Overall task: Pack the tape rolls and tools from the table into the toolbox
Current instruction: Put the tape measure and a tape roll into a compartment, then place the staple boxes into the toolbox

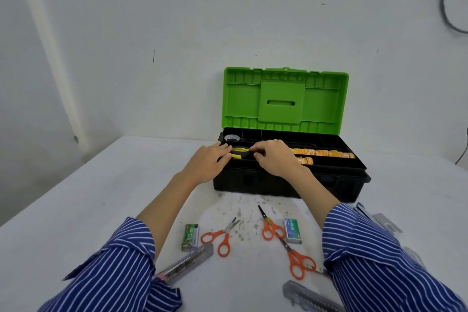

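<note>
I see the toolbox point(291, 182) near the table's point(76, 210) back edge, its green lid point(285, 100) standing open. In the black tray, a grey tape roll point(232, 138) sits in the back left corner compartment and orange tape rolls point(326, 153) line the long front right compartment. My left hand point(211, 161), fingers straight, rests on a yellow-black tape measure point(239, 153) in the front left compartment; my right hand point(272, 157) pinches its other end. Near the white table's front edge lie three orange scissors point(222, 235), two small boxes point(293, 231) and craft knives point(184, 262). The wall point(152, 20) behind is white and scuffed.
</note>
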